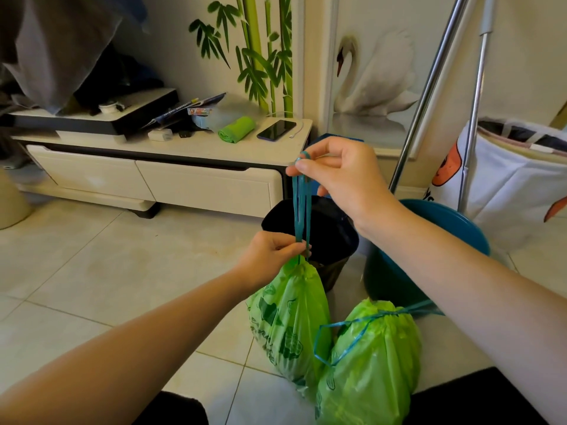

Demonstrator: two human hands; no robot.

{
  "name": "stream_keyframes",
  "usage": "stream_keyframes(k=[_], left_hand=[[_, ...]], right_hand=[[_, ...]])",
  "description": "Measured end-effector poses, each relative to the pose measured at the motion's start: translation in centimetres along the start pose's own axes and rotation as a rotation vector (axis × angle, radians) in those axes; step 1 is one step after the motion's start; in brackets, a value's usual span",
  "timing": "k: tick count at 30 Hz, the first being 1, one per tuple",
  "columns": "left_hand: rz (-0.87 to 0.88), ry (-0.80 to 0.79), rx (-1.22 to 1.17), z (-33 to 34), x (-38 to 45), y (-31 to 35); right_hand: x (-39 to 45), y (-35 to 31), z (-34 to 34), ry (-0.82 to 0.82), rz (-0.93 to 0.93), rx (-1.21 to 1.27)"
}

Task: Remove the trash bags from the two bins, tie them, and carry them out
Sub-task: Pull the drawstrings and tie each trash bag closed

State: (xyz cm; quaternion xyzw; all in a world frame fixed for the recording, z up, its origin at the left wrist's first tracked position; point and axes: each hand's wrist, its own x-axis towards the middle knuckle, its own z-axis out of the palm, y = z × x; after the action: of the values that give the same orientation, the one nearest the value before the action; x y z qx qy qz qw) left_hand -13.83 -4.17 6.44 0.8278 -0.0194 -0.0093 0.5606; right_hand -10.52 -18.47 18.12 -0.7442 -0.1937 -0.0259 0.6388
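Tiled floor [92, 271], 2 green bags [288, 326] upright.

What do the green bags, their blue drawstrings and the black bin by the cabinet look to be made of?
Green bags: thin, glossy plastic film; they crinkle, gather at the neck and let light through.
Blue drawstrings: flat plastic ribbon, probably; narrow, slightly shiny strips.
Black bin: likely matte rigid plastic, though its dark surface shows little detail.
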Motion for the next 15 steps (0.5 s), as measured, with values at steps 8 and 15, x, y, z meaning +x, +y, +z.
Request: stream_keyframes(k=[8,15], left_hand=[[-0.207,0.201,-0.31,-1.6,0.9,-1.5],[-0.223,0.221,-0.354,-1.0,1.2,-1.6]], right_hand=[[0.7,0.8,-1.4,0.109,-0.002,-0.067],[1.2,1.7,-1.4,0.23,-0.165,-0.464]])
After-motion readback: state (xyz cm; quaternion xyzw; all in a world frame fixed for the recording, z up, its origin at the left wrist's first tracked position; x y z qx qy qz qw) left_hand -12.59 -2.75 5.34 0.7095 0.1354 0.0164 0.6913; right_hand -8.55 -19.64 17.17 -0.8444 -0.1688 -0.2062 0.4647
